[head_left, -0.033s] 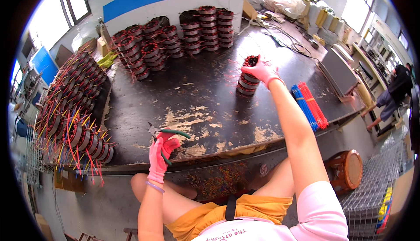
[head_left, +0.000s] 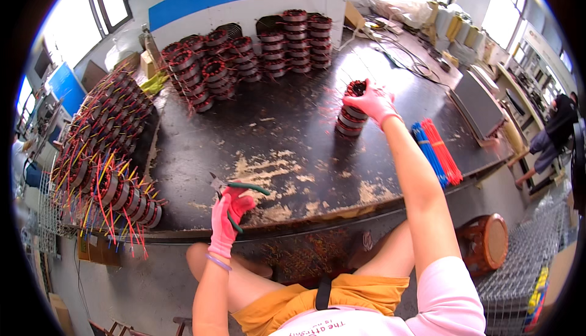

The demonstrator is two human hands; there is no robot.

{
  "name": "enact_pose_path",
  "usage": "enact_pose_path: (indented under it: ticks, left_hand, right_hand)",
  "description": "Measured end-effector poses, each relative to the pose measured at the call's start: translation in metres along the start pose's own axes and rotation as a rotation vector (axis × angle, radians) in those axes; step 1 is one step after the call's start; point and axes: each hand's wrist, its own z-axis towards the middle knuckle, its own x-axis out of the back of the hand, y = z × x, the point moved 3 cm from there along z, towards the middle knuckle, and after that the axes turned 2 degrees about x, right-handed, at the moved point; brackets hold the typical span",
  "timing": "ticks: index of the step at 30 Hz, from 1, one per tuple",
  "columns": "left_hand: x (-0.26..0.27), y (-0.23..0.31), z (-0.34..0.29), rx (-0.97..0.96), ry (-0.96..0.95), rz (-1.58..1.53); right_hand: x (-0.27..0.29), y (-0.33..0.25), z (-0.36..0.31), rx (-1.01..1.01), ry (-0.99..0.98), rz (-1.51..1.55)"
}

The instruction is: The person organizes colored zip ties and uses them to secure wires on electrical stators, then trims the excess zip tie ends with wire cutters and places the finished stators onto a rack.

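Observation:
My left hand point(head_left: 224, 217), in a pink glove, is closed around green-handled cutting pliers point(head_left: 249, 187) near the table's front edge. The pliers' jaws are spread and point up and away from me, with nothing between them. Farther off to the right, my gloved right hand point(head_left: 378, 103) grips the top ring of a short stack of wire-wound motor stators point(head_left: 350, 121). Thin red leads stick out to the left of that stack. My thumb lies over the top ring's near rim; the other fingers are partly hidden behind it.
Tall stator stacks point(head_left: 296, 43) line the back of the dark, worn table point(head_left: 244, 134). Wound stators with long coloured leads point(head_left: 116, 122) crowd its left side. Blue sleeves point(head_left: 429, 153) and red sleeves point(head_left: 442, 151) lie in bundles right of my forearm. A wooden stool point(head_left: 485, 244) stands below.
The whole view has shifted slightly, with the scene sitting a little farther right and lower. Both hands keep their hold on the pliers and the stator.

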Motion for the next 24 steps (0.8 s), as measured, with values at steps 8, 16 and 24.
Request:
enact_pose_path:
  ticks: [8,16,24]
  left_hand:
    - [0.025,0.048,0.019,-0.011,0.125,0.33]
    - [0.041,0.075,0.092,-0.161,0.285,0.989]
    - [0.029,0.082,0.107,-0.086,0.378,1.385]
  right_hand:
    - [0.05,-0.116,0.034,0.749,-0.012,0.365]
    - [0.026,-0.281,0.183,0.997,-0.143,0.164]
    - [-0.022,-0.388,0.271,1.098,-0.564,-0.075]
